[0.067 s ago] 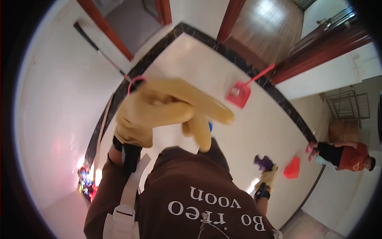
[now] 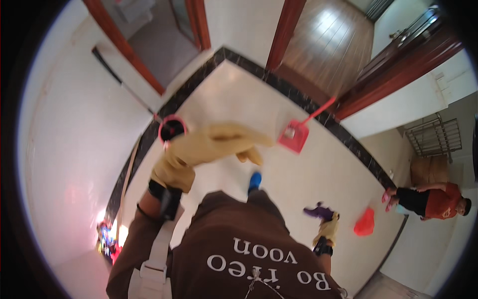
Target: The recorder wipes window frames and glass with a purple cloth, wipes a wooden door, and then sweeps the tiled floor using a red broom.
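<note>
My left hand (image 2: 214,144) wears a yellow rubber glove and is raised before me. Its fingers are stretched out, slightly blurred, with nothing visible in them. My right hand (image 2: 328,230), in a matching glove, is out at my right side. A crumpled purple cloth (image 2: 321,211) hangs from its fingers. Just past the left wrist stands a pink bucket (image 2: 185,124) with a dark inside, partly covered by the glove. The red dustpan (image 2: 294,135) lies on the floor ahead of the left fingertips.
A long black-handled pole (image 2: 107,65) leans on the left wall by the bucket. To the right of my right hand lies a red plastic bag (image 2: 364,222). Another person (image 2: 438,200) in a red top stands at far right. A blue shoe (image 2: 255,180) shows below me.
My left fingers were spread apart and crossed over; now they lie closer together. More of the bucket and the blue shoe shows. The right hand and purple cloth have shifted slightly left.
</note>
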Tool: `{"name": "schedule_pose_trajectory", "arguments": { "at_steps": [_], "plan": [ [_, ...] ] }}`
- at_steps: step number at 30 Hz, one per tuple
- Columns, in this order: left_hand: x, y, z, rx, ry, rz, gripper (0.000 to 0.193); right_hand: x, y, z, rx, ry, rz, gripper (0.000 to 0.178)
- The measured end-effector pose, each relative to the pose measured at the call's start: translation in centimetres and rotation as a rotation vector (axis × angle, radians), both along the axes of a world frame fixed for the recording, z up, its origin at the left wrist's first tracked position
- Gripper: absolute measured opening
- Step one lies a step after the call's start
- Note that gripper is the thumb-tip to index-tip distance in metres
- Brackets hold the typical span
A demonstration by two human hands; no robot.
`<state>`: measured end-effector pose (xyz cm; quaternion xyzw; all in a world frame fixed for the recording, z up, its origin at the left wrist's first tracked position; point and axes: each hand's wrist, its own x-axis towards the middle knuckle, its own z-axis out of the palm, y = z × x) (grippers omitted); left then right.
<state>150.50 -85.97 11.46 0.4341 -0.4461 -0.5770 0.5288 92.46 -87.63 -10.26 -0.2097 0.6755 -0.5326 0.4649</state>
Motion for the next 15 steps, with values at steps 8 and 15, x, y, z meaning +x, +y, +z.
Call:
{"name": "schedule_pose_trajectory", "arguments": {
  "at_steps": [8,15],
  "plan": [
    [7.9,4.9,-33.3,0.374,-0.458,-0.203,0.044,11.6,-12.0,-0.5,0.464,0.206,0.247,0.041],
    [15.8,12.5,-52.6,0.763,-0.931,-0.532,0.03,26.5,-26.6,4.2,0.16,0.138,0.85,0.042]
  ]
}}
